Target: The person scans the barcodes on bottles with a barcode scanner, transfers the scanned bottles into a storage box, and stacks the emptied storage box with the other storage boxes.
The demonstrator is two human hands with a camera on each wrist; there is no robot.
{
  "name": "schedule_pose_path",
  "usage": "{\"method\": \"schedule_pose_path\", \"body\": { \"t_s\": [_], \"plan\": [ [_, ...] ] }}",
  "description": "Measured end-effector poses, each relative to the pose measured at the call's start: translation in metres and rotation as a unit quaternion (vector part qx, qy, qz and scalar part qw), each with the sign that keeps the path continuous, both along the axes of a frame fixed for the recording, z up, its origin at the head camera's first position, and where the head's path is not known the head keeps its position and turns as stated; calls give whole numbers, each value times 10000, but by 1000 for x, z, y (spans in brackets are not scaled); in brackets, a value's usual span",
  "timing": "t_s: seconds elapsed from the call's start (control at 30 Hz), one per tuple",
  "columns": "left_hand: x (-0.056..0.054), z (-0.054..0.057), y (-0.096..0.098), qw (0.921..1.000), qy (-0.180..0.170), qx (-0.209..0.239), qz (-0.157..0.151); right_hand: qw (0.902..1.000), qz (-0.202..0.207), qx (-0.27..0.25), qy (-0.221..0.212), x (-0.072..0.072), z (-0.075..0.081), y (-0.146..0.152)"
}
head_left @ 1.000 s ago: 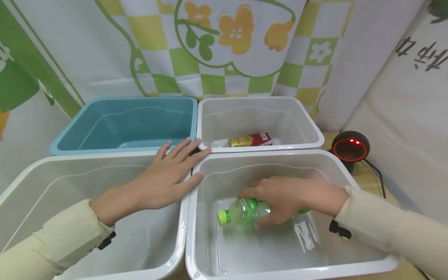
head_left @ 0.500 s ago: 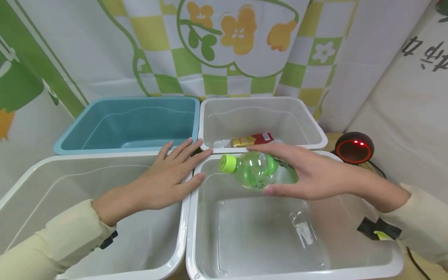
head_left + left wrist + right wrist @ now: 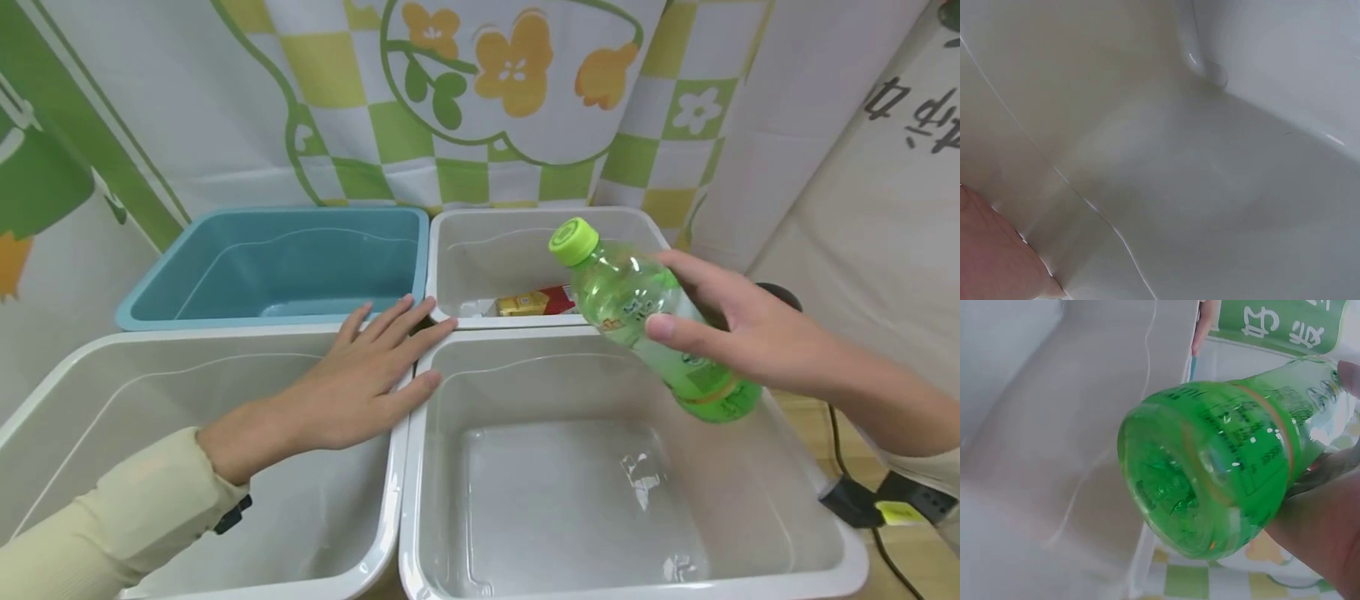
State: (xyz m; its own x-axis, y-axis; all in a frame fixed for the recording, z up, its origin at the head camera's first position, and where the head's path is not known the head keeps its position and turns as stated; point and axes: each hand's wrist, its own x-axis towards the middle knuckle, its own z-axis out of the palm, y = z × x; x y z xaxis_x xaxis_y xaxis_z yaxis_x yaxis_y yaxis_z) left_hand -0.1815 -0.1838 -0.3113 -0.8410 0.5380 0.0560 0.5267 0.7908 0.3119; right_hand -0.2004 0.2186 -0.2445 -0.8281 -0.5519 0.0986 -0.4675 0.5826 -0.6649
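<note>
My right hand point(image 3: 757, 321) grips a clear plastic bottle point(image 3: 637, 308) with a green label and lime-green cap. It is tilted, cap up and to the left, above the rims between the front right white bin point(image 3: 570, 492) and the back right white bin point(image 3: 517, 237). In the right wrist view the bottle's green base point(image 3: 1166, 481) faces the camera. My left hand point(image 3: 352, 375) lies with fingers spread over the rims where the bins meet; in the left wrist view only an edge of that hand point(image 3: 997, 250) shows.
A red and gold box point(image 3: 532, 302) lies in the back right bin. To the left stand a blue bin point(image 3: 300, 258) and another white bin point(image 3: 315, 517). A dark round device point(image 3: 780, 296) is partly hidden behind the right hand. A printed cloth point(image 3: 480, 175) hangs behind.
My right hand has lifted the bottle out of the front right bin, then moved it up and to the right, tilting the cap upward. My left hand stays in place.
</note>
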Motion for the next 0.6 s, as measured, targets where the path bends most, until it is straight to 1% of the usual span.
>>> {"method": "schedule_pose_path", "body": {
  "t_s": [0.13, 0.27, 0.37, 0.47, 0.53, 0.6],
  "plan": [
    [0, 0, 0, 10000, -63, -19, 6, 9988, -91, -485, 38, -5, -3, 19],
    [0, 0, 0, 10000, -65, -45, 31, 9948, -272, -980, 27, -14, -7, 43],
    [-1, -1, 0, 9999, -52, -83, 43, 9905, -512, -1257, -222, -22, -12, 66],
    [-1, -2, 0, 9999, -43, -90, 45, 9839, -789, -1515, -535, -32, -16, 92],
    [-1, -2, 0, 10000, -26, -53, 27, 9824, -999, -1465, -593, -36, -16, 106],
    [-1, -2, -1, 10000, -41, -39, 21, 9808, -1087, -1498, -619, -37, -16, 121]
  ]
}}
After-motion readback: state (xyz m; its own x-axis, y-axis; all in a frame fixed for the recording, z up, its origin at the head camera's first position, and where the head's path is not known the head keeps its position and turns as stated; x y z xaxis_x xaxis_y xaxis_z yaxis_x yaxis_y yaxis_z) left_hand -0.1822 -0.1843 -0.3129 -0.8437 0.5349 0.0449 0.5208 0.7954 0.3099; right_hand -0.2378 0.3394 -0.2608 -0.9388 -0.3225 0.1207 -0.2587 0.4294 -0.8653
